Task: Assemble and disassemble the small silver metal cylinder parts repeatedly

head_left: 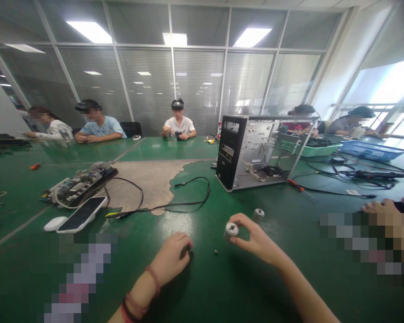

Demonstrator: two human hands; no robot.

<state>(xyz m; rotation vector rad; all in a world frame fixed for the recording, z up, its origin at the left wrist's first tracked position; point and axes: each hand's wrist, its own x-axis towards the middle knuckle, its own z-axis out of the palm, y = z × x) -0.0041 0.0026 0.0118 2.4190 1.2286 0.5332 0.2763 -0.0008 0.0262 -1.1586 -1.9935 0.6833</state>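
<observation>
My right hand [252,237] grips a short metal cylinder [232,229], its pale round top facing up with a dark centre, between thumb and index finger. A similar short cylinder [259,213] stands on the table just beyond that hand. Between my two hands lies a tiny dark ring-like part [216,252]. My left hand [171,258] is closed near the table, its fingers curled around something dark that I cannot make out. Bracelets circle the left wrist.
An open computer case [232,152] stands ahead on the green table [202,296]. Leftward lie a circuit assembly [81,181], a phone [82,215] and a black cable [202,199]. A screwdriver [296,185] and baskets [373,150] are rightward. Another person's hand [384,211] is at right.
</observation>
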